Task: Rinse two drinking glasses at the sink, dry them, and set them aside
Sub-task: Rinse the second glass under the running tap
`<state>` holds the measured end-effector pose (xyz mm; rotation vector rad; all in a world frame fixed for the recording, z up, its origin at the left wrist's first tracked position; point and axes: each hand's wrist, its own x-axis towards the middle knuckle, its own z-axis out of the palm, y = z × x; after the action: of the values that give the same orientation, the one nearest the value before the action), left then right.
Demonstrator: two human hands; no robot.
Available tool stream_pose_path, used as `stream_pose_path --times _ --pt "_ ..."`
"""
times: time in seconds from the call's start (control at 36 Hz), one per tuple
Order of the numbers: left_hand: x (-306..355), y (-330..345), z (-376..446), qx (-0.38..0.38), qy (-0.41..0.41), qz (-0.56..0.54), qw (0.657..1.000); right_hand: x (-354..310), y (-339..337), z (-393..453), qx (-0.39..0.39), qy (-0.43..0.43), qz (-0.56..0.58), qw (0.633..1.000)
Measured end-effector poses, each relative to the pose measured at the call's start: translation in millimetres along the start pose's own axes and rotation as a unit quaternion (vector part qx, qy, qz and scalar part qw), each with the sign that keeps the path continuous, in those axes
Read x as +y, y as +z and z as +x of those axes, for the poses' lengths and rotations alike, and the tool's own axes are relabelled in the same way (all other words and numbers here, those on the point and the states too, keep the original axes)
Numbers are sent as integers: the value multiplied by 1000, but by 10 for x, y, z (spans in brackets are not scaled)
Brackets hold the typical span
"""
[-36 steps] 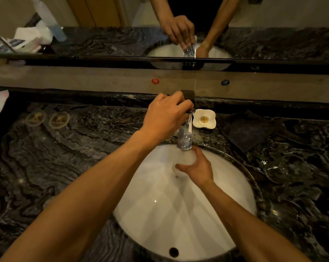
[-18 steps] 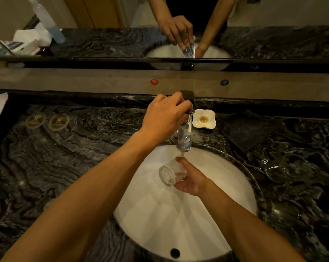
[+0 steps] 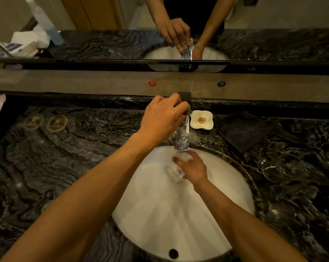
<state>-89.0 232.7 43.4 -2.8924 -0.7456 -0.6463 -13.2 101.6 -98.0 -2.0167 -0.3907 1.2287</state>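
My right hand (image 3: 193,168) grips a clear drinking glass (image 3: 174,171) under the chrome faucet spout (image 3: 182,138), over the white round sink (image 3: 178,214). Water is running onto the glass and it looks blurred and frothy. My left hand (image 3: 162,118) is curled over the dark faucet handle (image 3: 185,98) behind the spout. A second clear glass (image 3: 277,171) lies on the dark marble counter (image 3: 65,157) to the right of the sink, faint against the stone.
A dark folded cloth (image 3: 243,132) lies right of the faucet, beside a white flower-shaped dish (image 3: 201,120). Two round coasters (image 3: 44,121) sit at the far left. A mirror (image 3: 103,25) and stone ledge run behind the counter.
My right hand has brought the glass back up under the spout from lower left in the bowl, and water now runs over it. My left hand stays on the handle.
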Motion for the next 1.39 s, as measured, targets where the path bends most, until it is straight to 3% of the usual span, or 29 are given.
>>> stream_pose_path --times 0.03,0.08,0.36,0.47,0.53,0.69,0.83,0.89,0.94,1.0,1.11,1.19,1.39 --pt "0 0 -1 -2 0 1 1000 10 -14 -28 18 -73 -114 991" --pt "-3 2 -1 -5 -1 4 1000 44 -26 -73 19 -159 -233 959" --pt "24 -22 -1 -15 -15 3 1000 33 -90 -144 33 -207 -225 951" --pt "30 -17 -4 -22 -23 5 999 -54 -179 -125 -21 -56 -61 996" --pt "36 -14 -9 -24 -26 5 999 -77 -250 -170 -84 49 42 994" --pt "35 -29 -10 -26 -23 6 999 20 -258 -293 -244 267 225 905" --pt "50 -31 -14 -29 -25 5 999 126 -177 -315 -272 338 329 839" --pt "49 -32 -14 -28 -24 7 999 121 -177 -324 -266 336 344 835" --pt "47 -28 -17 -20 -20 9 1000 77 -193 -358 -252 317 330 853" --pt "57 -12 -25 -11 -19 6 1000 35 -226 -391 -214 270 288 894" --pt "98 82 -134 3 -11 10 1000 84 -190 -410 -66 41 47 996" --pt "142 182 -273 -5 -11 19 1000 119 -212 -478 2 -101 -158 982" --pt "245 166 -343 -19 -57 5 998 203 -488 -715 53 -217 -253 941"
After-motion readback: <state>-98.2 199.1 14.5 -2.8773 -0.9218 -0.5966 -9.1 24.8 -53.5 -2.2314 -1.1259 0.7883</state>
